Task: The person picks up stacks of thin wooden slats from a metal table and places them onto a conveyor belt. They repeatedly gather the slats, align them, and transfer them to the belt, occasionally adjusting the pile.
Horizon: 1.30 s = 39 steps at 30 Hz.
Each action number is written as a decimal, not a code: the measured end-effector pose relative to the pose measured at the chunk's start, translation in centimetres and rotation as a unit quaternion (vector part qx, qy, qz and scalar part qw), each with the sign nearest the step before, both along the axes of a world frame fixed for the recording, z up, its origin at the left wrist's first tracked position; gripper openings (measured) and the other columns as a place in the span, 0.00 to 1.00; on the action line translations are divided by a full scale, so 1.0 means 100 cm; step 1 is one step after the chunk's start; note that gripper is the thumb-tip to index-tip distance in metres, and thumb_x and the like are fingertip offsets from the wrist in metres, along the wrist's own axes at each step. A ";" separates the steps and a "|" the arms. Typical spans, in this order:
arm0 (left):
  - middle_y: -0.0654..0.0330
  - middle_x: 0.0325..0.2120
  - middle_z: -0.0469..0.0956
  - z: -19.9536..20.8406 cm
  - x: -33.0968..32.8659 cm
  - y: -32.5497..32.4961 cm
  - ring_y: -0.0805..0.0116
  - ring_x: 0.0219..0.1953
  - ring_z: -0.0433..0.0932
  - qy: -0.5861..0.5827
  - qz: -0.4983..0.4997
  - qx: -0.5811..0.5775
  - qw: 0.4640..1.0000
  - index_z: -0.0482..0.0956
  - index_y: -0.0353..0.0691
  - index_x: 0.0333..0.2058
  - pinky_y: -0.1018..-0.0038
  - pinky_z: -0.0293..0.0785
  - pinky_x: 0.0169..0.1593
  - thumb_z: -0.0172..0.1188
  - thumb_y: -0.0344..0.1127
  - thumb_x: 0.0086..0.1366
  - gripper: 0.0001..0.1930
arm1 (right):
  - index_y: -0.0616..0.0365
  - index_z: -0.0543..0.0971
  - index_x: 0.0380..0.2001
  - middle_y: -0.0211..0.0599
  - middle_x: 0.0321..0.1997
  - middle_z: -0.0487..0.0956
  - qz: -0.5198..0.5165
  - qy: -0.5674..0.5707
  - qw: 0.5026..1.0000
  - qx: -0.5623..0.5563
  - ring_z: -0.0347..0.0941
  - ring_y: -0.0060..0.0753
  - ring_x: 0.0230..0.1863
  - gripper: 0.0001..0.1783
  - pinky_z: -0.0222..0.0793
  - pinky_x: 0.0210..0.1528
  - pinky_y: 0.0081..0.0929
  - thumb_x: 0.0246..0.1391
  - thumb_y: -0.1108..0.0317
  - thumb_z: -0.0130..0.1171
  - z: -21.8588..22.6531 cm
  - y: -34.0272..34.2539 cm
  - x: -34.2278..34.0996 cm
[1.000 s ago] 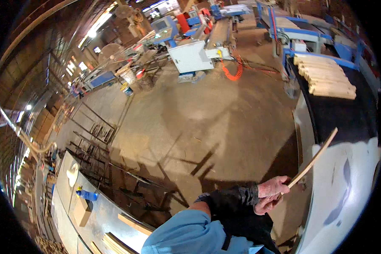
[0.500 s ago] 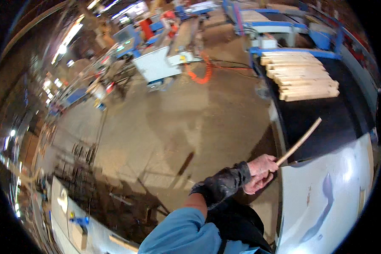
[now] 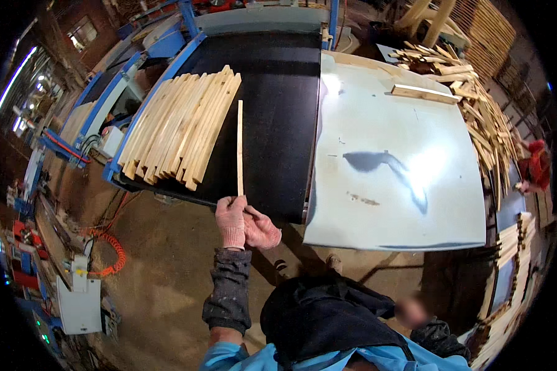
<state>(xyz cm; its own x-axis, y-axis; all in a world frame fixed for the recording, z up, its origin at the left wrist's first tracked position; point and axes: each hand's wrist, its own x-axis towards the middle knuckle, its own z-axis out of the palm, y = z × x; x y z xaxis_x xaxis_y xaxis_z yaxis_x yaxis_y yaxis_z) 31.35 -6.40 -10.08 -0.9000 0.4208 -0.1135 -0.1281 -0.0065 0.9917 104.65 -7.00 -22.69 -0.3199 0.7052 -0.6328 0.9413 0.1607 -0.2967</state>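
Note:
My left hand (image 3: 232, 219), in a pale pink glove, is closed on the near end of a thin wooden strip (image 3: 240, 148). The strip points away from me over a black belt (image 3: 278, 117), just right of a row of wooden strips (image 3: 179, 127) lying side by side, with a gap between. More pink glove bulges to the right of the grip; its finger positions are hard to make out. My right hand (image 3: 413, 312) is low at the right by my dark apron, below a dark sleeve; it is blurred, so its fingers cannot be read.
Right of the belt lies a pale metal sheet (image 3: 402, 179) with a wooden piece (image 3: 424, 94) near its far edge. A heap of loose strips (image 3: 476, 111) is beyond, and stacked strips (image 3: 513, 266) stand at right. An orange coiled hose (image 3: 114, 253) hangs at left.
My view has turned to the right, bringing the belt, metal sheet and strip heap into the middle. The strip stays in my left hand and now lies alongside the row. My right arm has come into view.

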 end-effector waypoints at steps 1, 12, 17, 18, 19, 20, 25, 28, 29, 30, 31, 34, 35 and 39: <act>0.60 0.31 0.82 -0.007 -0.003 -0.005 0.70 0.34 0.78 0.023 -0.008 -0.041 0.999 0.83 0.30 0.41 0.70 0.78 0.41 0.72 0.36 0.64 0.15 | 0.56 0.82 0.53 0.44 0.46 0.84 -0.004 -0.014 1.000 -0.007 0.79 0.47 0.44 0.19 0.78 0.53 0.47 0.67 0.56 0.66 0.013 -0.013 0.003; 0.51 0.36 0.89 0.050 -0.097 -0.051 0.54 0.39 0.87 0.222 -0.018 -0.286 0.932 0.90 0.39 0.44 0.61 0.82 0.45 0.69 0.49 0.67 0.18 | 0.63 0.80 0.59 0.40 0.52 0.86 -0.343 0.604 0.716 -0.064 0.83 0.33 0.46 0.21 0.81 0.48 0.36 0.67 0.65 0.64 0.207 -0.006 -0.233; 0.51 0.35 0.86 0.043 -0.104 -0.050 0.52 0.36 0.85 0.369 -0.023 -0.282 0.885 0.88 0.40 0.41 0.57 0.80 0.42 0.65 0.48 0.71 0.16 | 0.67 0.79 0.61 0.40 0.56 0.85 -0.327 0.594 0.733 -0.055 0.83 0.37 0.46 0.37 0.81 0.55 0.39 0.42 0.72 0.69 0.216 0.015 -0.315; 0.52 0.33 0.84 0.061 -0.094 -0.049 0.54 0.34 0.84 0.246 -0.032 -0.262 0.933 0.86 0.40 0.40 0.56 0.80 0.40 0.64 0.46 0.71 0.15 | 0.66 0.79 0.60 0.41 0.53 0.85 -0.313 0.600 0.734 -0.061 0.84 0.40 0.48 0.35 0.81 0.57 0.41 0.43 0.73 0.71 0.229 0.016 -0.330; 0.54 0.30 0.81 0.071 -0.088 -0.052 0.60 0.29 0.80 0.148 -0.050 -0.207 0.966 0.82 0.41 0.36 0.61 0.76 0.33 0.62 0.44 0.73 0.12 | 0.66 0.79 0.58 0.43 0.50 0.85 -0.301 0.601 0.737 -0.064 0.85 0.42 0.50 0.33 0.82 0.59 0.44 0.45 0.74 0.73 0.247 0.013 -0.350; 0.56 0.26 0.79 0.081 -0.082 -0.053 0.66 0.23 0.76 0.047 -0.057 -0.154 0.985 0.77 0.41 0.32 0.66 0.72 0.27 0.60 0.41 0.75 0.13 | 0.65 0.78 0.60 0.43 0.52 0.85 -0.319 0.634 0.699 -0.086 0.84 0.43 0.52 0.35 0.81 0.60 0.45 0.45 0.73 0.73 0.246 0.011 -0.357; 0.50 0.31 0.81 0.050 -0.118 -0.071 0.60 0.27 0.79 0.269 -0.098 -0.305 0.908 0.75 0.37 0.38 0.63 0.74 0.30 0.59 0.42 0.74 0.12 | 0.62 0.66 0.73 0.51 0.65 0.80 -0.306 0.756 0.559 -0.149 0.79 0.48 0.65 0.45 0.81 0.62 0.48 0.52 0.68 0.71 0.238 0.011 -0.377; 0.43 0.39 0.83 0.015 -0.158 -0.065 0.47 0.41 0.84 0.388 -0.060 -0.388 0.834 0.77 0.34 0.45 0.52 0.78 0.46 0.62 0.46 0.72 0.18 | 0.58 0.62 0.76 0.53 0.71 0.75 -0.283 0.797 0.489 -0.214 0.79 0.50 0.65 0.41 0.81 0.62 0.47 0.64 0.57 0.62 0.226 0.035 -0.387; 0.42 0.41 0.83 0.017 -0.157 -0.059 0.43 0.46 0.83 0.367 -0.058 -0.400 0.838 0.76 0.34 0.45 0.50 0.76 0.52 0.63 0.47 0.71 0.19 | 0.57 0.60 0.77 0.52 0.71 0.75 -0.282 0.804 0.477 -0.217 0.79 0.49 0.64 0.39 0.81 0.60 0.48 0.70 0.53 0.58 0.209 0.048 -0.390; 0.42 0.42 0.83 0.017 -0.154 -0.053 0.43 0.45 0.83 0.349 -0.057 -0.393 0.849 0.76 0.34 0.46 0.51 0.77 0.52 0.63 0.47 0.71 0.20 | 0.57 0.60 0.76 0.51 0.68 0.76 -0.313 0.790 0.481 -0.216 0.80 0.48 0.62 0.37 0.82 0.59 0.49 0.74 0.49 0.53 0.195 0.057 -0.391; 0.43 0.42 0.83 0.023 -0.147 -0.049 0.43 0.45 0.83 0.329 -0.048 -0.390 0.859 0.76 0.34 0.47 0.52 0.78 0.51 0.62 0.47 0.71 0.20 | 0.56 0.60 0.76 0.50 0.66 0.77 -0.339 0.774 0.485 -0.223 0.81 0.46 0.60 0.36 0.83 0.57 0.49 0.77 0.45 0.48 0.184 0.067 -0.396; 0.44 0.43 0.83 0.034 -0.135 -0.031 0.46 0.45 0.83 0.318 -0.024 -0.404 0.858 0.74 0.35 0.50 0.54 0.78 0.51 0.63 0.46 0.71 0.20 | 0.53 0.63 0.75 0.42 0.52 0.79 -0.418 0.730 0.509 -0.184 0.82 0.37 0.50 0.33 0.86 0.48 0.38 0.80 0.42 0.40 0.163 0.085 -0.405; 0.44 0.43 0.83 0.032 -0.140 -0.037 0.47 0.45 0.83 0.313 -0.003 -0.408 0.858 0.74 0.35 0.50 0.55 0.78 0.51 0.63 0.46 0.71 0.20 | 0.51 0.62 0.77 0.40 0.48 0.79 -0.428 0.715 0.524 -0.176 0.81 0.35 0.46 0.34 0.85 0.46 0.36 0.80 0.43 0.39 0.159 0.089 -0.409; 0.49 0.47 0.82 0.014 -0.144 -0.049 0.50 0.47 0.82 0.282 -0.012 -0.319 0.905 0.75 0.38 0.53 0.58 0.78 0.54 0.66 0.42 0.70 0.20 | 0.46 0.54 0.82 0.35 0.40 0.77 -0.434 0.700 0.554 -0.118 0.79 0.31 0.38 0.35 0.84 0.43 0.33 0.80 0.48 0.38 0.157 0.087 -0.406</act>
